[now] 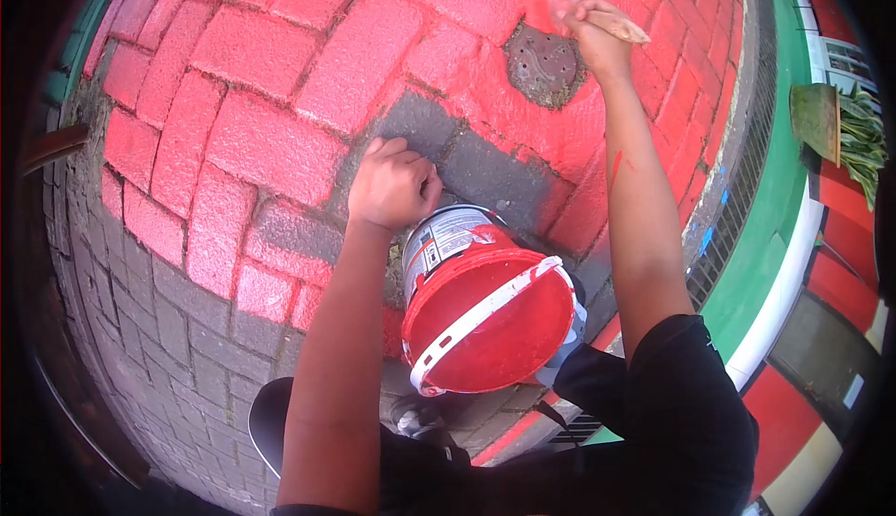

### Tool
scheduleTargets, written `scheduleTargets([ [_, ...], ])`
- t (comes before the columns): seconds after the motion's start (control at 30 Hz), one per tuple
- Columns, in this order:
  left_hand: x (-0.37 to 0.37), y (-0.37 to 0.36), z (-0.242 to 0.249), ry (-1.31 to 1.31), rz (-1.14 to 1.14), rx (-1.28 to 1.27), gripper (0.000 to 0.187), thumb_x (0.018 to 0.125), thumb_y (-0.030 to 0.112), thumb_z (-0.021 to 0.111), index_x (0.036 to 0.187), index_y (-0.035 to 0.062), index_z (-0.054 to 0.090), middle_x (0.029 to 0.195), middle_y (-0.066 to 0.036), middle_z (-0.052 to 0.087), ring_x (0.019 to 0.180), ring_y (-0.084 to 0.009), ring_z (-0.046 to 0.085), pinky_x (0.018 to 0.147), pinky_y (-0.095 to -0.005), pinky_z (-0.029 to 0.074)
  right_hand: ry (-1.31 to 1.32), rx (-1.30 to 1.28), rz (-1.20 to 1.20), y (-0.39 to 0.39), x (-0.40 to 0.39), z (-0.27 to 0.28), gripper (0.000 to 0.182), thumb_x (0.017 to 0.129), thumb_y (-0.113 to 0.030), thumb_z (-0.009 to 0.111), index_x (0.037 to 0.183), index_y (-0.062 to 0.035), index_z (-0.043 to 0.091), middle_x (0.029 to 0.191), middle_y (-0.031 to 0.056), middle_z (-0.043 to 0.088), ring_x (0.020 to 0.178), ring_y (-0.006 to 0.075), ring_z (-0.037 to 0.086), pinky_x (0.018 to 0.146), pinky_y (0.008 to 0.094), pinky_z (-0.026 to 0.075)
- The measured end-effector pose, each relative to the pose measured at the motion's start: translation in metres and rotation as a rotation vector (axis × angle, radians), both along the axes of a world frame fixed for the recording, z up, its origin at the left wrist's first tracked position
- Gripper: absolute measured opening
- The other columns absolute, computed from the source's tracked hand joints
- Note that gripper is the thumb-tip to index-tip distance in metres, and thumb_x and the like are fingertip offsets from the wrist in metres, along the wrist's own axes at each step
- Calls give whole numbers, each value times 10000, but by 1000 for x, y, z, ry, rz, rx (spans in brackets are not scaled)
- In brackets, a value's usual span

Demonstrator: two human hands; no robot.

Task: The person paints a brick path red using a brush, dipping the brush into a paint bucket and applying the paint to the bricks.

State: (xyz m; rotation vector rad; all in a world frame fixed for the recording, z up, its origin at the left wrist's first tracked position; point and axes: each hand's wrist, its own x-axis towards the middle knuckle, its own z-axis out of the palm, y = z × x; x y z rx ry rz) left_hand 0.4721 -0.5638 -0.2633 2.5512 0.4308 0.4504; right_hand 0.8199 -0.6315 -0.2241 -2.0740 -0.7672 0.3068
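My right hand (597, 38) grips a paintbrush, its pale wooden handle (623, 27) sticking out to the right. The brush's head is blurred, at the red-painted bricks just above a round, perforated drain cover (543, 66). Closed in a fist, my left hand (396, 183) is over an unpainted grey paver (418, 124), apparently leaning there, with nothing visible in it. Just below it stands a paint bucket (495, 325), red inside, with a white strap handle across its mouth and a printed label on its side. A red smear marks my right forearm.
Glossy red paint covers most of the pavers (271, 143); bare grey ones (187, 329) lie at lower left. A drain grating (747, 171) and a green strip (782, 180) run along the right. Beyond is a planter with leaves (859, 143). My shoe is below the bucket.
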Motion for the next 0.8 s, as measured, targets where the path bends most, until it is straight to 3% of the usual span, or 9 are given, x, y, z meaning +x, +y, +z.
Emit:
scheduleTargets([
  [0.1, 0, -2, 0, 4, -3, 3, 190, 749, 138, 693, 584, 91, 611, 626, -54, 616, 715, -247, 572, 738, -399, 467, -54, 206, -151, -2, 17, -15, 236, 809, -31, 776, 702, -65, 568, 751, -9, 631, 687, 96, 618, 654, 275, 494],
  [0.23, 0, -1, 2, 10, -2, 16, 186, 747, 139, 692, 586, 90, 612, 627, -54, 616, 715, -247, 571, 738, -401, 466, -48, 226, -75, -8, 17, -13, 225, 796, -12, 769, 691, -61, 576, 744, -6, 625, 680, 91, 613, 637, 285, 507],
  [0.3, 0, -3, 1, 24, 5, 14, 191, 746, 159, 688, 579, 97, 618, 635, -53, 634, 723, -237, 581, 751, -390, 470, -243, 162, -172, -11, 23, -11, 217, 789, -2, 762, 680, -66, 586, 759, -17, 633, 695, 83, 612, 641, 280, 508],
  [0.43, 0, -1, 1, 35, -1, 28, 201, 746, 177, 684, 569, 104, 621, 642, -53, 653, 731, -226, 589, 761, -378, 476, -170, 232, -130, -3, 22, -20, 183, 794, -6, 751, 695, -45, 603, 776, -17, 654, 703, 80, 615, 653, 272, 510],
  [0.53, 0, -2, 2, 45, 4, 20, 207, 748, 183, 682, 566, 105, 619, 640, -53, 651, 730, -225, 589, 762, -374, 473, -66, 263, 8, 23, -25, -8, 153, 801, -6, 719, 690, -31, 617, 753, -14, 663, 684, 82, 610, 647, 272, 512],
  [0.63, 0, -1, 0, 41, -5, 45, 205, 745, 191, 681, 567, 107, 623, 638, -49, 650, 731, -223, 590, 764, -368, 469, -261, 311, 127, 44, -58, 3, 121, 797, 3, 701, 706, -25, 625, 722, -1, 673, 719, 95, 665, 671, 289, 541],
  [0.7, -1, -1, 0, 50, -4, 50, 198, 742, 197, 680, 571, 110, 631, 640, -45, 653, 734, -221, 593, 769, -366, 468, -144, 285, 212, 49, -79, 0, 79, 797, -39, 672, 736, -72, 707, 874, 67, 764, 826, 168, 738, 735, 324, 540],
  [0.77, 1, -1, 1, 47, -2, 56, 192, 740, 203, 679, 575, 113, 638, 642, -42, 655, 738, -219, 595, 773, -364, 468, -206, 225, 559, 38, -111, 7, 81, 802, -59, 672, 748, -94, 719, 855, 30, 766, 773, 139, 721, 710, 298, 537],
  [0.8, 1, 0, 0, 32, -8, 49, 185, 737, 208, 678, 580, 117, 645, 644, -40, 659, 741, -217, 597, 778, -364, 470, -211, 231, 566, 36, -121, 14, 81, 802, -59, 672, 748, -94, 719, 855, 30, 766, 773, 139, 721, 710, 298, 537],
])
